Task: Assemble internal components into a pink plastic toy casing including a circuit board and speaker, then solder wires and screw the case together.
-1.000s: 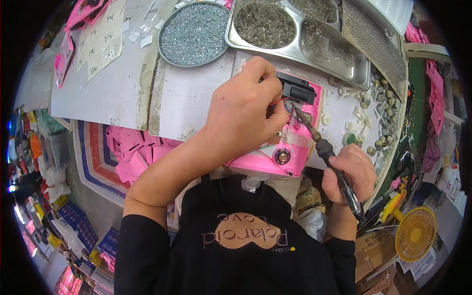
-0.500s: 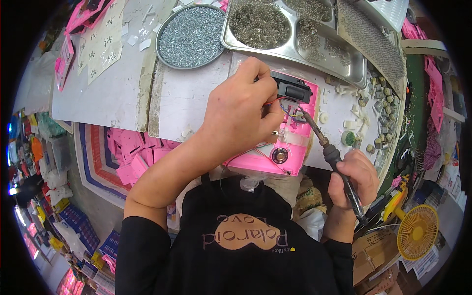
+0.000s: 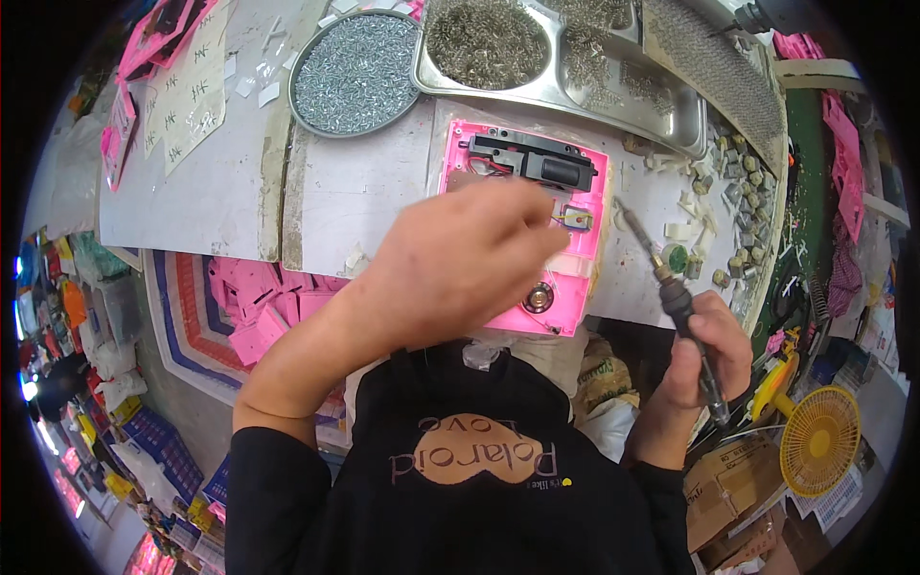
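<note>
In the head view, your right hand (image 3: 714, 355) has its fingers closed around the dark handle of the soldering iron (image 3: 675, 297). The long axis of the iron runs slanting: its tip points away from you and toward your left, while the rear end points back toward your body. The tip is just beside the right edge of the pink case (image 3: 565, 314), and whether it touches anything I cannot tell.

The case lies on the table (image 3: 374, 182) in front of you, its open side up, and its long axis seems to go from near to far. At its far end sits a black part (image 3: 532, 161), lying lengthwise from left to right. A round speaker (image 3: 539, 297) is near the right corner closest to you.

Your left hand (image 3: 460, 259) is above the case, its fingers bent inward. How far they are open, and if they pinch something, I cannot tell, because the back of the hand covers it.

The round tray (image 3: 356, 134) is full of small silver pieces (image 3: 353, 72), too tiny to name exactly. The metal tray (image 3: 558, 84) has wire coils (image 3: 487, 43) heaped in its left compartment, and fewer in the near right one; the upper border cuts this tray. The striped bag (image 3: 187, 307) holds flat pink pieces (image 3: 254, 305), partly hidden by your left forearm.
</note>
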Demonstrator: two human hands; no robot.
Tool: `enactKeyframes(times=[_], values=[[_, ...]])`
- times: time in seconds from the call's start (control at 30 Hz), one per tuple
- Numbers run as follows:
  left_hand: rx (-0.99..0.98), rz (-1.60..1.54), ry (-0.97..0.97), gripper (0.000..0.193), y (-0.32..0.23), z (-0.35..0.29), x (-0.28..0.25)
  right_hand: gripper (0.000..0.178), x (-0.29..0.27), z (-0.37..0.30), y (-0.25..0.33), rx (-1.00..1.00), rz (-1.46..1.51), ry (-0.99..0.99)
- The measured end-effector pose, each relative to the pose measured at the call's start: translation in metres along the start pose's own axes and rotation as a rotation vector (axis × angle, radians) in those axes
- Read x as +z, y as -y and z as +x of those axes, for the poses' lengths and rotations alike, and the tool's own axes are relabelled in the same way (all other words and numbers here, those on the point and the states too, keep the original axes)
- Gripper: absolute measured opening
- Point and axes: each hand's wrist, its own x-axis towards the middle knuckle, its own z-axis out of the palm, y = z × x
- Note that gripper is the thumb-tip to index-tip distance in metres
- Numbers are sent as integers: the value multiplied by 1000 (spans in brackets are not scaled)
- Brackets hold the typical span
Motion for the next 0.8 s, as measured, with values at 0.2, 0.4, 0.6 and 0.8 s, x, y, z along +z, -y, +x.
enactKeyframes(times=[0.2,0.4,0.6,0.8], values=[[72,-26,173,21,6,-2,19,46,16,-8,-5,98,62,-74],[-265,-373,87,11,2,5,14,63,67,6,-11,185,108,51],[-406,-406,111,9,-2,8,10,64,83,18,-16,127,122,48],[-454,-388,141,8,-2,9,9,59,80,19,-10,96,6,66]])
